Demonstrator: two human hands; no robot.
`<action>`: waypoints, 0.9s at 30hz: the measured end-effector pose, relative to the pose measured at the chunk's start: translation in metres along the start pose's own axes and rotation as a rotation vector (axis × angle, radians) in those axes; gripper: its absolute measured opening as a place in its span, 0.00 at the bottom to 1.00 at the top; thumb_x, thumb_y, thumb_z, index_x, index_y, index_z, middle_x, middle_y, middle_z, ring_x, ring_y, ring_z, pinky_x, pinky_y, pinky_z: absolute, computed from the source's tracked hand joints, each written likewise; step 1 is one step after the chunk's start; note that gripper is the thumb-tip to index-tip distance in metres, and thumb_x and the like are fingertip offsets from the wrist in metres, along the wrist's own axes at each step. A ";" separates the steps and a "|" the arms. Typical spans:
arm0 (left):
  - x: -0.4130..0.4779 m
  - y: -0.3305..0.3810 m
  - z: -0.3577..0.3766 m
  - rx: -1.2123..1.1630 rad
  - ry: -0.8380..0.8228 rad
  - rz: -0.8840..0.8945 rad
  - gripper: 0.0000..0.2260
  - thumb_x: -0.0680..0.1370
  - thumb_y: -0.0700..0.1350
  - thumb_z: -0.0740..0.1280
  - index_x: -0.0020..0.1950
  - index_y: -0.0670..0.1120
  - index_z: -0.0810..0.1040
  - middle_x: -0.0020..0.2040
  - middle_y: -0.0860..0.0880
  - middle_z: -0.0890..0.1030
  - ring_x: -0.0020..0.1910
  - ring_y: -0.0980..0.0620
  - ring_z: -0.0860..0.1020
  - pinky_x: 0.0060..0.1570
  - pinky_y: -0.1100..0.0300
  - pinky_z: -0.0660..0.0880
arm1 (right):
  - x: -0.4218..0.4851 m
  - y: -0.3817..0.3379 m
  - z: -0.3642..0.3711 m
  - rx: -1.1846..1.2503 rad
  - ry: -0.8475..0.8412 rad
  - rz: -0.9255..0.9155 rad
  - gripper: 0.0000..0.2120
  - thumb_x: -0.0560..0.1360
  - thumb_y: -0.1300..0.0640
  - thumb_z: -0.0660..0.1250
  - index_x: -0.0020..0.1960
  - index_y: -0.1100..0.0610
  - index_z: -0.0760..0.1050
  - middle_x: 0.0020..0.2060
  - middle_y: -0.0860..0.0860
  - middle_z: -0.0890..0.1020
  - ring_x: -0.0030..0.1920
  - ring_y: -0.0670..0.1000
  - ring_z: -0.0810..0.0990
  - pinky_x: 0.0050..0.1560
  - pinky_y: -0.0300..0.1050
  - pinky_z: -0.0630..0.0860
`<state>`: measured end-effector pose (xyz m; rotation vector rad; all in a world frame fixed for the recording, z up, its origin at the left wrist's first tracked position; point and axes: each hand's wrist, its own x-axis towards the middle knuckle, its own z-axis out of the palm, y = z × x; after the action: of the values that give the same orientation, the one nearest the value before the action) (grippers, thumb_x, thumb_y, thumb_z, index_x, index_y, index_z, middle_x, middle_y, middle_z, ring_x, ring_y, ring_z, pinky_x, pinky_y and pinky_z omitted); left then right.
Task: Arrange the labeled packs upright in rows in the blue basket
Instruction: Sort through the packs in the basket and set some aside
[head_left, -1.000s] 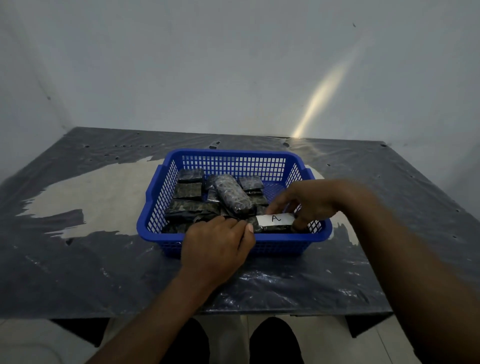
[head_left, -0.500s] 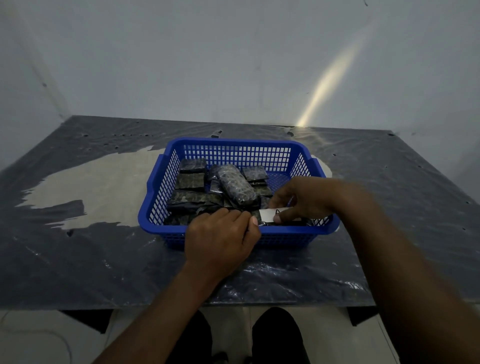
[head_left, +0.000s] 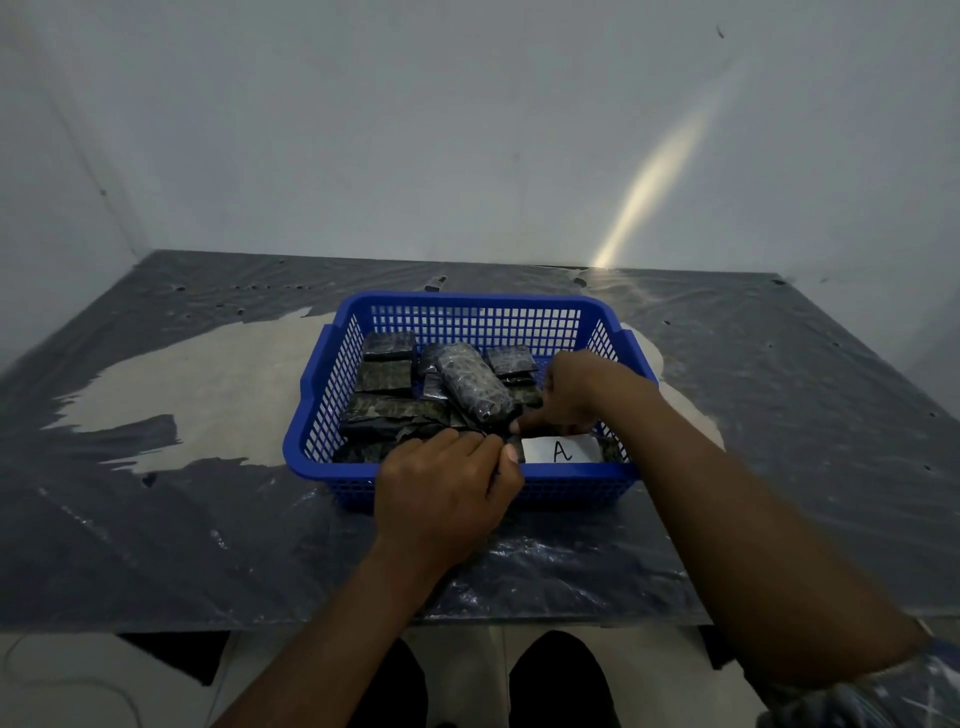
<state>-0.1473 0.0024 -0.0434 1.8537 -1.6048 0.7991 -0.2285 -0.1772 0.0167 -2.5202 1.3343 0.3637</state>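
The blue basket (head_left: 613, 470) sits mid-table and holds several dark wrapped packs (head_left: 387, 376), lying flat or leaning. A longer rounded pack (head_left: 470, 382) lies diagonally on top of them. One pack with a white label marked "A" (head_left: 561, 449) stands on edge against the front wall, at the right. My left hand (head_left: 441, 493) curls over the front rim, its thumb pressed to that pack's left end. My right hand (head_left: 574, 392) is just behind the pack, its curled fingers on the top edge and one finger stretched left.
A dark plastic sheet (head_left: 156, 519) covers the table, with a pale bare patch (head_left: 197, 384) left of the basket. A grey wall rises close behind the table. My knees (head_left: 556, 680) show below the table's front edge.
The right hand has slid back off the label, so the "A" shows in full again. The labeled pack now stands against the front wall. My left hand has barely moved.
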 end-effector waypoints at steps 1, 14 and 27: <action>0.000 0.000 0.000 -0.007 -0.001 0.000 0.16 0.79 0.49 0.62 0.31 0.49 0.75 0.26 0.53 0.75 0.25 0.53 0.71 0.27 0.60 0.61 | 0.000 0.000 0.001 0.008 0.004 0.011 0.26 0.67 0.33 0.73 0.35 0.55 0.70 0.30 0.50 0.76 0.32 0.49 0.75 0.32 0.42 0.71; 0.032 -0.010 -0.021 -0.417 -0.386 -0.293 0.13 0.76 0.66 0.58 0.54 0.62 0.74 0.40 0.66 0.76 0.37 0.67 0.75 0.34 0.65 0.72 | -0.037 0.043 -0.018 1.286 -0.154 -0.099 0.14 0.83 0.55 0.56 0.60 0.60 0.78 0.51 0.61 0.84 0.43 0.55 0.87 0.43 0.46 0.83; 0.077 -0.013 -0.005 -1.208 -0.382 -0.772 0.09 0.77 0.50 0.71 0.55 0.48 0.82 0.44 0.51 0.87 0.38 0.50 0.85 0.35 0.62 0.80 | -0.069 0.037 -0.001 1.437 0.064 -0.336 0.18 0.77 0.48 0.70 0.63 0.56 0.74 0.48 0.55 0.87 0.47 0.56 0.87 0.48 0.47 0.83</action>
<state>-0.1262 -0.0435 0.0168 1.4426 -0.9561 -0.7632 -0.2964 -0.1447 0.0370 -1.4166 0.6602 -0.5725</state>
